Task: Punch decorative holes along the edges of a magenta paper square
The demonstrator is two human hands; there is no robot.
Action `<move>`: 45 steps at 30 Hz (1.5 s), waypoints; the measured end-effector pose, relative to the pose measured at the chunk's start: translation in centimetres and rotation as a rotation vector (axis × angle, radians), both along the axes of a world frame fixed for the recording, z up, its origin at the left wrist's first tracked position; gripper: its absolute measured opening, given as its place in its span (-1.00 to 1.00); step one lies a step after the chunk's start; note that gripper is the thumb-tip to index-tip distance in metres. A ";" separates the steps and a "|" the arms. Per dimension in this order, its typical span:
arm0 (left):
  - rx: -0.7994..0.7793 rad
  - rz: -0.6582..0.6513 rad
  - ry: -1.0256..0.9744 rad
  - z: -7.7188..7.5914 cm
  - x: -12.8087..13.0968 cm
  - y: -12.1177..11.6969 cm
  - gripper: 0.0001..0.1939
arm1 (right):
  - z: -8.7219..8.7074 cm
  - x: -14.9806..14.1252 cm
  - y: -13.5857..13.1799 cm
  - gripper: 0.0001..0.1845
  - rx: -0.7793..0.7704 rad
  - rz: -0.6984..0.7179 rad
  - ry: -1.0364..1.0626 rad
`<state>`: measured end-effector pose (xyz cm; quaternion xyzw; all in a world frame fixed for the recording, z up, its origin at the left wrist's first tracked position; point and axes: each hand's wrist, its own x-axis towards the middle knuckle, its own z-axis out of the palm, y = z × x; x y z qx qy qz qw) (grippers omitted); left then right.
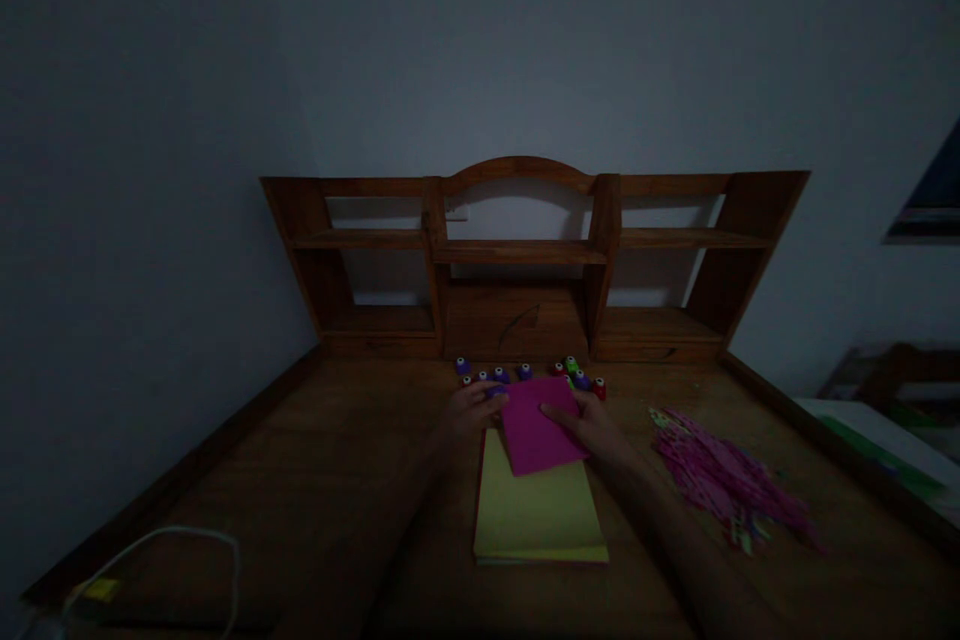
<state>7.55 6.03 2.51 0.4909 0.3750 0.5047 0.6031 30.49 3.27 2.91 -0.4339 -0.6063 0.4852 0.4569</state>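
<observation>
My right hand (590, 425) is closed on a sheet of pink paper (536, 445), its thumb lying on top. At the sheet's upper left corner, my left hand (469, 412) has its fingers closed around a small purple craft punch (496, 391). The punch meets the paper's edge; whether the sheet is in its slot I cannot tell. Beneath the pink sheet lies a stack of yellow paper (536, 518) on the desk. Just beyond my hands stand several more small punches, among them a purple one (524, 372), a red one (598, 387) and a green one (571, 363).
Right of my arm is a heap of pink paper strips (724, 475) with some pale green ones. A wooden shelf unit (517, 250) closes off the back of the desk (322, 460). A white cable (180, 529) curves near the front left corner.
</observation>
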 end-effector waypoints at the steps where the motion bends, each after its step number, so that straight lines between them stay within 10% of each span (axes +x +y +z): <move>1: 0.007 0.001 -0.004 0.1 0.1 -0.1 -0.48 | -0.2 0.1 0.1 -0.55 0.000 0.007 0.006; 45: 0.048 -0.038 0.015 0.7 0.3 -1.1 -0.51 | -0.1 0.3 -0.1 -0.54 -0.010 -0.028 -0.065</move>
